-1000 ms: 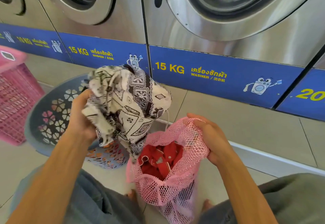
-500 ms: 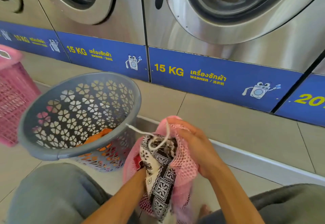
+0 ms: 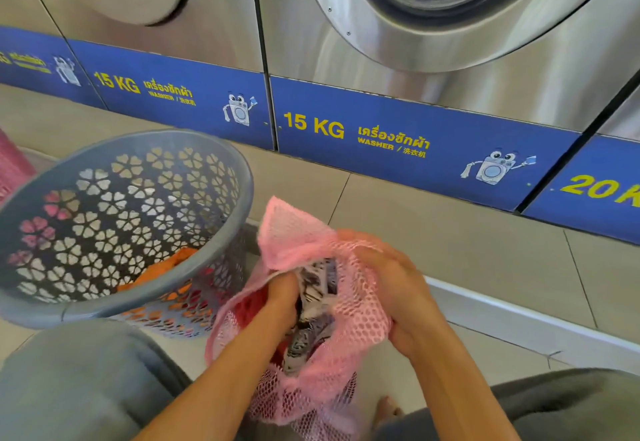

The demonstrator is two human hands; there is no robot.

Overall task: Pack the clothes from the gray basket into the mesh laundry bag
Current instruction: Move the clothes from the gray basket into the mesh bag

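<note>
Pink mesh laundry bag — right hand grips its rim; left hand plunged inside, grip hidden.

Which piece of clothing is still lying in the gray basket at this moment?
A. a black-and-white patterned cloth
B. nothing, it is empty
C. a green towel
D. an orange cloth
D: an orange cloth lies at the bottom of the gray basket, while the black-and-white patterned cloth is already in the pink mesh bag, where the left hand pushes it down.
</note>
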